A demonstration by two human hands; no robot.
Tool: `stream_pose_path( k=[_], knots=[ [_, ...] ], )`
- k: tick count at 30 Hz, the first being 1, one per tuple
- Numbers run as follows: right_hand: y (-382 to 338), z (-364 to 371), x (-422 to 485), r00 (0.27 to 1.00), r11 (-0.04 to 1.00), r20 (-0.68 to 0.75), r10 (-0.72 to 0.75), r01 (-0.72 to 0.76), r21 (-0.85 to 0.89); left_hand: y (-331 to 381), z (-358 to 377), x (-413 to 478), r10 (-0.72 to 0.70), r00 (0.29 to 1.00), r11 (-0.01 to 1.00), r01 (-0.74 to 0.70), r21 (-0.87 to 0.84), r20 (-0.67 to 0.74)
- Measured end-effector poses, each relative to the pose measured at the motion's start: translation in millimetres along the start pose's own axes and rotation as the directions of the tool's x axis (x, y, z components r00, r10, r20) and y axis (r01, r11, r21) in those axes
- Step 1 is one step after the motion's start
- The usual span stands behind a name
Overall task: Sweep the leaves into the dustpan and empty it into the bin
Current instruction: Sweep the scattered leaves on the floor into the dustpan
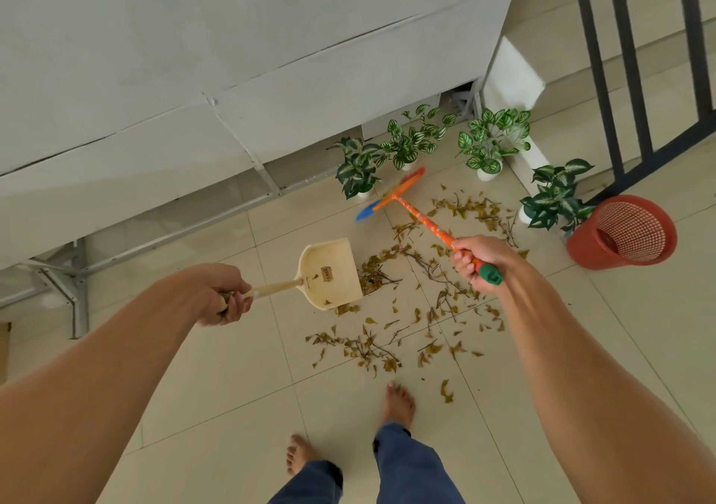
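Person's body, viewed from the head camera, with positions given relative to the dustpan (pixel 331 275). Left hand (pixel 224 294): left of the dustpan, fingers (pixel 236 308) wrapped around its handle, forearm bare and extending toward the lower left. Right hand (pixel 478 261): right of the dustpan, closed in a fist around the upper end of the broom (pixel 426 220) handle, knuckles facing left, forearm bare and running toward the lower right. Both arms are extended forward and spread apart. Bare feet (pixel 399 403) stand below the dustpan, right foot forward of the left; legs in blue trousers.
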State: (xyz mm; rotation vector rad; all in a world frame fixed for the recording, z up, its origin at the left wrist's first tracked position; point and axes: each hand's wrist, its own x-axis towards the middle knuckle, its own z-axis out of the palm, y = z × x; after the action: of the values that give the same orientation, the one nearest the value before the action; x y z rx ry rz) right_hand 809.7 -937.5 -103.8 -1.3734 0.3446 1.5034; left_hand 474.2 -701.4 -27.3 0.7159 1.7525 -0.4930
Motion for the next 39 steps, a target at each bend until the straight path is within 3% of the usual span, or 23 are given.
stream_pose_path(
  k=[8, 19, 32, 39],
  knots=[
    [-11.6, -0.2, 17.7, 0.999, 0.998, -0.033, 0.030, -0.032, -0.047, -0.6, -1.9, 5.7, -0.018, 1.000, 1.000, 0.018, -0.002, 0.003],
    [1.6, -19.2, -15.7, 1.000, 1.000, -0.028, 0.006, -0.006, -0.017, 7.8, -4.7, 10.7, -0.023, 1.000, 1.000, 0.023, 0.014, 0.005],
    [-21.0, 0.6, 22.1, 0.999, 0.999, -0.022, 0.037, -0.036, 0.037, 21.1, -5.8, 10.1, -0.015, 1.000, 1.000, 0.015, 0.022, -0.007],
    [-4.3, -17.2, -7.5, 0.999, 0.999, -0.046, 0.029, -0.028, 0.021, 23.5, -6.2, 12.0, -0.011, 1.000, 1.000, 0.011, 0.025, -0.001]
  ],
)
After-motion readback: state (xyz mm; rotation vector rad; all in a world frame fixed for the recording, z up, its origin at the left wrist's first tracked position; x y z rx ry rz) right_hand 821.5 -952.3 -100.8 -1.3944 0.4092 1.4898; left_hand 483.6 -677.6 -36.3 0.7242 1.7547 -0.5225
